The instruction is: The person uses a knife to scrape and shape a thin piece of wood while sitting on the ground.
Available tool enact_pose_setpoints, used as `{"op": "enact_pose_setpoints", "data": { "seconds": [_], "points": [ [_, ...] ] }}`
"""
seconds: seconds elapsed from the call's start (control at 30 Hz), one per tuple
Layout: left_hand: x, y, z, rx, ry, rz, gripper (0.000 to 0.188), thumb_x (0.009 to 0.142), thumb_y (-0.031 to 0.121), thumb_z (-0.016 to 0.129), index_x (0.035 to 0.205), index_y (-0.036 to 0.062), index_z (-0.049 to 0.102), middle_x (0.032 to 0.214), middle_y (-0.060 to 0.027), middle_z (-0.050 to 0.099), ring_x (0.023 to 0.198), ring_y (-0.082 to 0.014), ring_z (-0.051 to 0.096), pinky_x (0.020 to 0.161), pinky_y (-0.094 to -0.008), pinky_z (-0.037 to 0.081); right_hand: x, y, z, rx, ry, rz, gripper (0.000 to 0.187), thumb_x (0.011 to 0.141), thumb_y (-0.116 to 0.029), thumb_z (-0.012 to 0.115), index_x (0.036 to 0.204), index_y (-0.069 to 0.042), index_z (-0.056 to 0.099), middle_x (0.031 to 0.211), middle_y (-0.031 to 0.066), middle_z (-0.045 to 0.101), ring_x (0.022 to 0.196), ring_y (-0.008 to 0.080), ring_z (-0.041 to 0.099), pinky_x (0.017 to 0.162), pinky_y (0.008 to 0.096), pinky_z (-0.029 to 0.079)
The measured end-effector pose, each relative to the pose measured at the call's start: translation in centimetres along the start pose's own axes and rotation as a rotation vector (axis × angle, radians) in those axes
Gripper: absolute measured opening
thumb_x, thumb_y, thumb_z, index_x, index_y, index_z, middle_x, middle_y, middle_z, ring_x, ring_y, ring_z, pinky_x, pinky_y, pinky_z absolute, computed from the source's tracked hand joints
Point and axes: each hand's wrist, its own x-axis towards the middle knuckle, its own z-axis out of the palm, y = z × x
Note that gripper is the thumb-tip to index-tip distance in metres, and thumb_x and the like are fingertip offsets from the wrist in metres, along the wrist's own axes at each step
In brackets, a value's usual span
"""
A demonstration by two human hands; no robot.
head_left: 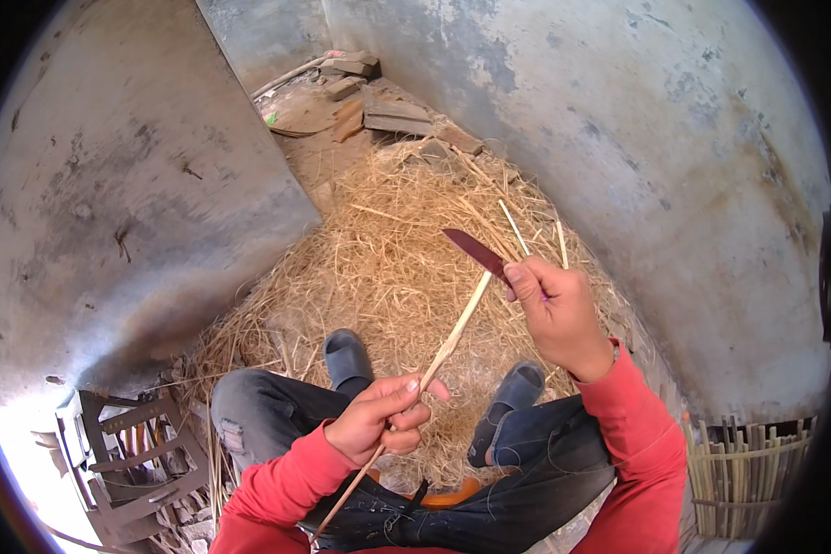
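A long, thin strip of pale split wood or bamboo (462, 325) slants up from my lap. My left hand (381, 420) is closed around its lower part, thumb on top. In my right hand (559, 309) is a knife (474, 249) with a dark reddish blade pointing up and left. The blade lies at the strip's upper end; whether it touches cannot be told. The knife's handle is mostly hidden in my fist. Above the strip's middle, the wood looks freshly pared and lighter than the brown lower end.
Straw-like shavings (379, 249) cover the floor around my slippers (346, 358). Bricks (351, 66) and boards lie in the far corner between concrete walls (619, 138). At lower left stands a broken wooden chair frame (148, 462); at lower right, a slatted basket (739, 471).
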Motion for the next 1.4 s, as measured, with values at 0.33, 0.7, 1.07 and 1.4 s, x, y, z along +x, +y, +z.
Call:
{"op": "enact_pose_setpoints", "data": {
  "seconds": [0.33,0.7,1.07,1.4],
  "points": [
    [-0.5,1.0,0.3,-0.006,0.010,0.006,0.037,0.112,0.028,0.038,0.133,0.0005,0.050,0.069,0.0053,0.032,0.047,-0.0037,0.024,0.045,-0.0227,0.021,-1.5,-1.6,1.8,-0.053,-0.211,0.002,0.031,0.105,-0.025,0.055,0.092,-0.001,0.069,0.056,0.0130,0.049,0.046,0.0185,0.050,0.047,0.0364,0.038],
    [-0.5,1.5,0.7,-0.002,0.035,0.049,0.036,0.111,0.028,0.039,0.129,0.0004,0.052,0.068,0.0051,0.033,0.046,-0.0037,0.022,0.045,-0.0231,0.020,-3.4,-1.9,4.3,-0.013,-0.322,-0.151,0.028,0.104,-0.025,0.057,0.093,-0.004,0.071,0.054,0.0140,0.051,0.043,0.0223,0.055,0.043,0.0369,0.041],
    [-0.4,1.0,0.5,0.072,0.037,0.054,0.037,0.111,0.028,0.043,0.132,-0.0002,0.053,0.070,0.0047,0.032,0.050,-0.0047,0.025,0.047,-0.0224,0.023,-2.3,-1.9,3.6,-0.059,-0.288,-0.107,0.028,0.104,-0.024,0.056,0.092,-0.004,0.070,0.057,0.0160,0.055,0.046,0.0282,0.057,0.045,0.0408,0.041],
    [0.3,0.3,1.1,0.381,0.179,0.179,0.031,0.111,0.022,0.044,0.129,0.0005,0.056,0.062,0.0061,0.033,0.050,-0.0054,0.028,0.048,-0.0233,0.025,0.7,-0.5,1.0,-0.168,0.038,0.018,0.035,0.105,-0.026,0.056,0.083,-0.002,0.065,0.055,0.0167,0.050,0.044,0.0310,0.051,0.044,0.0393,0.036]
  ]
}}
